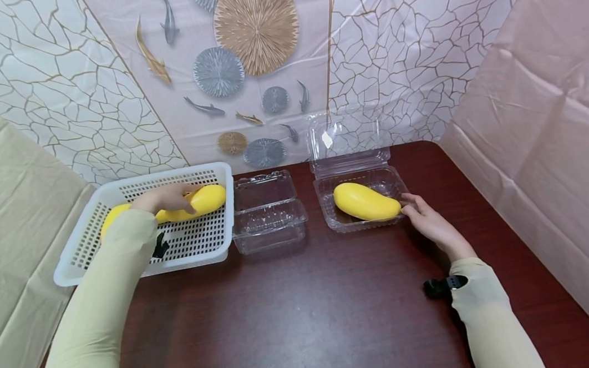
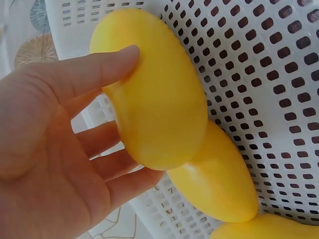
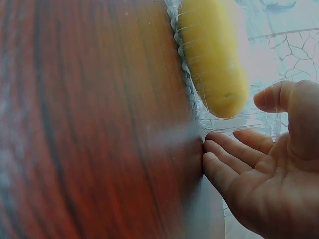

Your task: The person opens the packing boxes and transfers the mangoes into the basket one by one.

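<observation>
My left hand [image 1: 167,197] reaches into a white perforated basket [image 1: 125,187] and grips a yellow mango [image 1: 202,200]. In the left wrist view the thumb [image 2: 99,67] lies over this mango [image 2: 154,94] and the fingers [image 2: 124,167] curl under it. Two more mangoes [image 2: 219,184] lie below it in the basket. My right hand [image 1: 418,208] rests open beside the right corner of an open clear clamshell box [image 1: 391,181]. A mango [image 1: 365,201] lies inside that box. In the right wrist view the straight fingers [image 3: 224,149] touch the box's edge near the mango [image 3: 214,59].
A second clear clamshell box [image 1: 268,210] stands between the basket and the open one, with nothing in it. The dark wooden table [image 1: 291,306] stretches toward me. Patterned sheets wall in the back and both sides.
</observation>
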`<state>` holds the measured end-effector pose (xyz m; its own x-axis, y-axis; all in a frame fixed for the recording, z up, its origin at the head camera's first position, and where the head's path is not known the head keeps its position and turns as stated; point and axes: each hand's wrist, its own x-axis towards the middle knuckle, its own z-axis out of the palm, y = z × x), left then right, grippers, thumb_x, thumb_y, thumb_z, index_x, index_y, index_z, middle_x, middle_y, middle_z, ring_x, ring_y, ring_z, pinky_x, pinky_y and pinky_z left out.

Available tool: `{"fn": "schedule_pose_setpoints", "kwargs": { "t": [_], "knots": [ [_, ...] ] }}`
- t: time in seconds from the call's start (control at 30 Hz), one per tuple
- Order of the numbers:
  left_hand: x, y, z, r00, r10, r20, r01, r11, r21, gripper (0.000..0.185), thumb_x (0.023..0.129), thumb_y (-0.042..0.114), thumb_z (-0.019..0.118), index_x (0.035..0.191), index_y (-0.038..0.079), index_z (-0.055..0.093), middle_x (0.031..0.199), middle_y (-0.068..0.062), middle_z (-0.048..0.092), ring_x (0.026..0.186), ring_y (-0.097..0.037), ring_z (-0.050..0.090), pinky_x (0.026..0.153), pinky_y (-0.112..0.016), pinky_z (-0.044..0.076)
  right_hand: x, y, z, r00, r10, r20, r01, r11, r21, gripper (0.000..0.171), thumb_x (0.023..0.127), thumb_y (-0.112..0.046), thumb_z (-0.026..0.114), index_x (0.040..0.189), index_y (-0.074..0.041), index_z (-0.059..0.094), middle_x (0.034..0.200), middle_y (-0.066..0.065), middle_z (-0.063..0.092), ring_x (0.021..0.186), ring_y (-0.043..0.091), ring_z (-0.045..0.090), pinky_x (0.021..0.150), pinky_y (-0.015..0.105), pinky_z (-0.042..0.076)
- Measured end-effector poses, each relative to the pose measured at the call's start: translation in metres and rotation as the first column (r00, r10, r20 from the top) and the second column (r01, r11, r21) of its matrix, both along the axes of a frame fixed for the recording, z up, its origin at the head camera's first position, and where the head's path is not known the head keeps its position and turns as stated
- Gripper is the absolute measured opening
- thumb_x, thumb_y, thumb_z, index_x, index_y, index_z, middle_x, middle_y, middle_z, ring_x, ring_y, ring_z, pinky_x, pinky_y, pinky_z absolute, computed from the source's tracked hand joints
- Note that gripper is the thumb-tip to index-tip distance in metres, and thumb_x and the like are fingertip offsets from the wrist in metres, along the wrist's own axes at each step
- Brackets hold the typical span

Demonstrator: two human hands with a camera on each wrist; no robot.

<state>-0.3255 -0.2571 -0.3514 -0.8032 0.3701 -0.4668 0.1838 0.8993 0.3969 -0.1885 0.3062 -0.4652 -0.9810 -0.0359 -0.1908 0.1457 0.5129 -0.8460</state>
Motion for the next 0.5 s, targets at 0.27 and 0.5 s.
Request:
{"fn": "schedule_pose_setpoints", "kwargs": {
  "t": [0.27,0.5],
  "knots": [
    [0.0012,-0.0059,0.0006,0.999,0.000,-0.053,0.000,1.000,0.015,0.082,0.079,0.001,0.069,0.155,0.010,0.039,0.142,-0.030,0.047,0.114,-0.041,0.050,0.099,-0.063,0.041,-0.0004,0.0009,-0.0015,1.000,-0.004,-0.019,0.004,1.000,0.003,0.065,0.109,-0.033,0.034,0.158,0.003,0.011,0.156,0.034,0.026,0.144,0.047,0.026,0.114,0.063,0.025],
    [0.0012,-0.0067,-0.0021,0.996,-0.008,-0.087,0.012,0.999,0.038,0.069,0.082,0.001,0.069,0.148,0.007,0.049,0.153,-0.027,0.039,0.138,-0.050,0.034,0.111,-0.068,0.026,-0.0001,0.0004,-0.0020,1.000,0.005,-0.016,-0.005,1.000,-0.014,0.065,0.109,-0.032,0.034,0.158,0.004,0.010,0.157,0.034,0.024,0.145,0.048,0.024,0.114,0.064,0.024]
  ]
}}
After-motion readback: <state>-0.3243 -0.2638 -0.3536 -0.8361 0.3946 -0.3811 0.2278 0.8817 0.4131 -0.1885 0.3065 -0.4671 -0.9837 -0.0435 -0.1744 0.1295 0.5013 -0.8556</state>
